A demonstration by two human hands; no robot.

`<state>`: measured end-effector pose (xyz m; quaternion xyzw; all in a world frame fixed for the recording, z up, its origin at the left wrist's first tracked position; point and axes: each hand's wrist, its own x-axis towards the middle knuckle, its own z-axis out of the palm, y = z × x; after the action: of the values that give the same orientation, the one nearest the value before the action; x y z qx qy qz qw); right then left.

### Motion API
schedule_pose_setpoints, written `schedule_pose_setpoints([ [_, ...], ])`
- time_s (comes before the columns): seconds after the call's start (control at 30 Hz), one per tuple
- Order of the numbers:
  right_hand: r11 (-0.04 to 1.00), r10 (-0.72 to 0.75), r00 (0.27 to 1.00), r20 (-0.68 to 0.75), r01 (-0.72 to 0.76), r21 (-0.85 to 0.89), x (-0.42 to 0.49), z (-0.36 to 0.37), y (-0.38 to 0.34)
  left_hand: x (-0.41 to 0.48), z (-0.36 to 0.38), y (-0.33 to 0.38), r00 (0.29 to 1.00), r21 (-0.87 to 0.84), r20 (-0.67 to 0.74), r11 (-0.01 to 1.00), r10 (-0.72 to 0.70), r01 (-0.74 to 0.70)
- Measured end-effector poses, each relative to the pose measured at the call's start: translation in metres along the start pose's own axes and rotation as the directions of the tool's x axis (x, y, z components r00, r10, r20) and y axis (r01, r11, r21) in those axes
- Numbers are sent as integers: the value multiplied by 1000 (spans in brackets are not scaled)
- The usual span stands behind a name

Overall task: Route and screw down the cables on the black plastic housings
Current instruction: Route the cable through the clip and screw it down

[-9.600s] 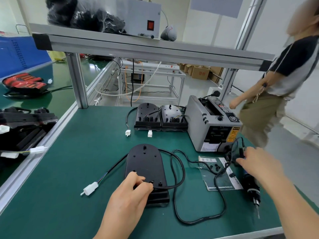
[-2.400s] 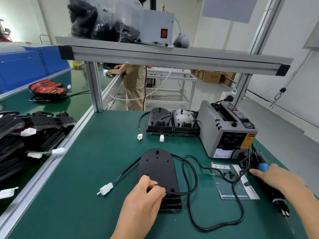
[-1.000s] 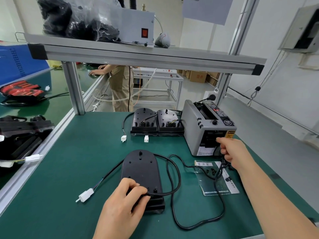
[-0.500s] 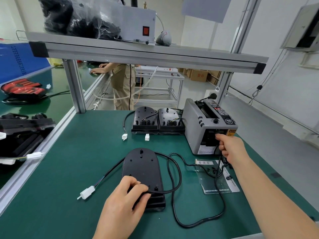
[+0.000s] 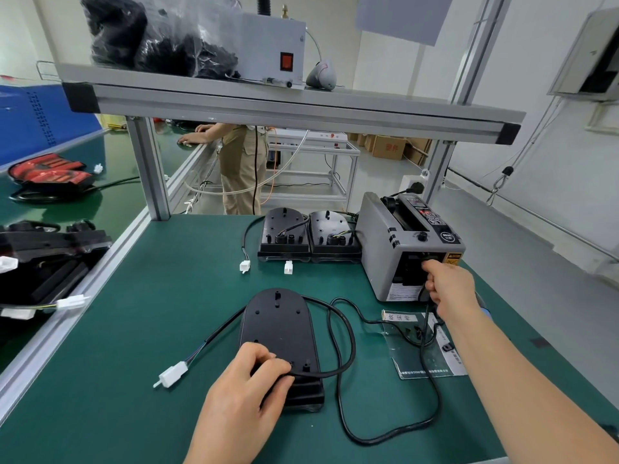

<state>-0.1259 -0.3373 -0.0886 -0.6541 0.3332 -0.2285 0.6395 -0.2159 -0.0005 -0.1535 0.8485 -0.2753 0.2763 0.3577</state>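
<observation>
A black oval housing (image 5: 278, 323) lies flat on the green mat. Its black cable (image 5: 345, 333) loops off to the right, and a lead with a white connector (image 5: 172, 375) runs off to the left. My left hand (image 5: 248, 393) sits on the housing's near end, fingers curled, pinching the cable against the plastic. My right hand (image 5: 449, 286) is at the outlet of the grey tape dispenser (image 5: 382, 242), with thumb and forefinger pinched on a dark tape piece in the slot.
Two more black housings (image 5: 284, 232) with wired cables stand side by side behind, next to the dispenser. A clear bag of screws (image 5: 422, 343) lies under my right forearm. Further housings (image 5: 50, 249) are piled on the left bench. A person (image 5: 241, 162) stands beyond the frame post (image 5: 147, 169).
My right hand let go of the electric screwdriver at the right edge and moved up to the dispenser's outlet, closing its fingers there. My left hand has stayed on the housing and cable.
</observation>
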Motion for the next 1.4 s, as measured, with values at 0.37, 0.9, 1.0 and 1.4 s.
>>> schedule_pose_setpoints([
  [0.37, 993, -61, 935, 349, 93, -76, -34, -23, 4, 2, -5, 0, 998, -7, 48, 1000, -29, 30],
  [0.9, 791, 14, 390, 921, 560, -249, -139, 92, -8, 21, -23, -35, 788, -260, 86, 750, -610, 609],
  [1.0, 703, 47, 355, 934, 653, -283, -145, 115, -5, 25, -17, -43, 755, -242, 205, 715, -623, 656],
  [1.4, 594, 153, 333, 931, 722, -356, -141, 138, -3, 17, -15, -45, 743, -221, 314, 716, -590, 662],
])
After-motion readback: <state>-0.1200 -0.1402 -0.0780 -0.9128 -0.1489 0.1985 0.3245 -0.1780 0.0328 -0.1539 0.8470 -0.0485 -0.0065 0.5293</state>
